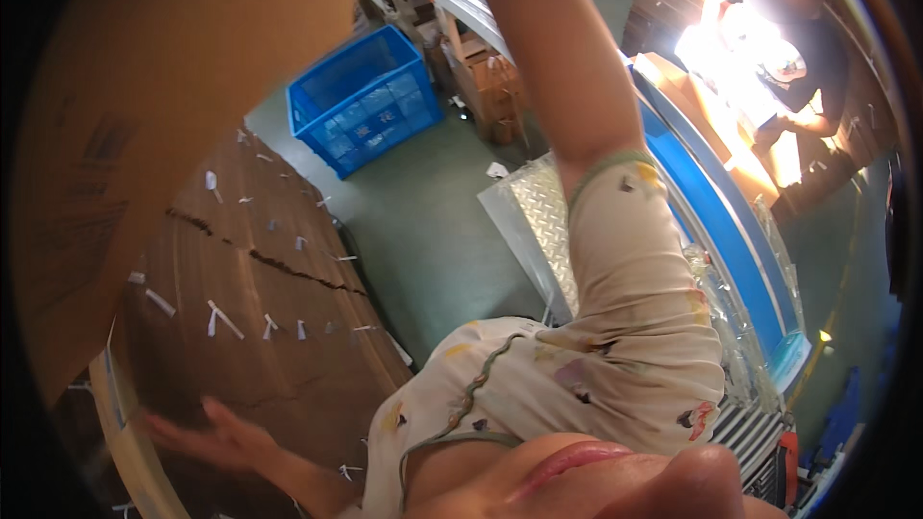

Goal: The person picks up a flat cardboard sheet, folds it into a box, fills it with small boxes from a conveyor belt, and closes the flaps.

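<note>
My left hand (216, 437) is low on the left, its fingers spread and slightly blurred, with nothing seen in it. Its fingertips come close to a pale brown cardboard edge (130, 423). Behind the hand lies a wide brown surface (298, 356) scattered with white strips and crossed by a ragged dark line. A large cardboard box (192, 67) looms very near in the upper left, with faint dark print on its side. My right arm (567, 67), in a pale patterned sleeve, reaches up past the top edge, so the right hand is out of sight.
A blue plastic crate (370, 111) stands on the green floor. Beyond it are a conveyor frame and wooden supports (490, 86). A metal tread plate (548, 221) and a blue belt (716, 197) lie right of centre, rollers (750, 442) lower right. Another person (803, 58) sits upper right by cardboard.
</note>
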A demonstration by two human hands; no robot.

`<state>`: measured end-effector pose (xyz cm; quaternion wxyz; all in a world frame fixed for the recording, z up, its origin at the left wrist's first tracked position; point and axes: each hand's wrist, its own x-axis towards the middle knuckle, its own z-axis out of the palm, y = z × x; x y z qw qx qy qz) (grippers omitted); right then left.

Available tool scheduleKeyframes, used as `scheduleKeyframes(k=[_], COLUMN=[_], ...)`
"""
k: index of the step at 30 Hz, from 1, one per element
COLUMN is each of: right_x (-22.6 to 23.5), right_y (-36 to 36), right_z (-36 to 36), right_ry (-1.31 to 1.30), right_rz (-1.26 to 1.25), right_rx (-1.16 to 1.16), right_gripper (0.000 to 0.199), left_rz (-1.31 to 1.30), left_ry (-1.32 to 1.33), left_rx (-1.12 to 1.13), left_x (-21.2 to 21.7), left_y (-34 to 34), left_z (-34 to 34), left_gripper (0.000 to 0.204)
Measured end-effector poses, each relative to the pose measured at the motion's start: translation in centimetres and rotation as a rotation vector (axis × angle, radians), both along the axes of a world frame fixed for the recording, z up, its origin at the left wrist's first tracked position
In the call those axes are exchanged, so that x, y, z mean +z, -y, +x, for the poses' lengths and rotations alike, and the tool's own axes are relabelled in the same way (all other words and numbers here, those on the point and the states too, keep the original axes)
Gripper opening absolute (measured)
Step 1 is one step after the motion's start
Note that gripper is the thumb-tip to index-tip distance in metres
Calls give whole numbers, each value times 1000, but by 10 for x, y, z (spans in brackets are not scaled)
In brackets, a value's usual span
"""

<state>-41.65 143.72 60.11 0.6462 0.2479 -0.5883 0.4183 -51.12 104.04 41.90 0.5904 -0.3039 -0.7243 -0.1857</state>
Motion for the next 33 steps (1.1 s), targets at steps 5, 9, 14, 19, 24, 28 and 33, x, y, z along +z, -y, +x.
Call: scheduleKeyframes(k=[5,9,14,19,24,28,33], right_x=[-97,-117,-131,-132,-166,-182,-208], right_y=[-76,-112,-119,-100,-127,-126,-89], right_z=[43,98,110,14,-67,-69,-46], right_ry=[322,262,299,658,1043,1375,1517], right_rz=[-458,-470,-459,-162,336,292,106], right_rx=[-462,-650,-1054,-1330,-1514,-1615,-1820], right_gripper=[55,50,41,32,31,32,30], left_rz=[-13,-102,-288,-269,-109,-287,-901], left_ry=[-229,-119,538,493,-19,40,113], left_rx=[-179,-375,-823,-1058,-1136,-1284,-1727], left_x=[9,-25,-110,-107,-52,-10,-33], left_y=[-148,-240,-354,-435,-498,-547,-606], left_z=[-70,-100,-125,-194,-254,-282,-267], left_gripper=[63,69,53,45,49,67,23])
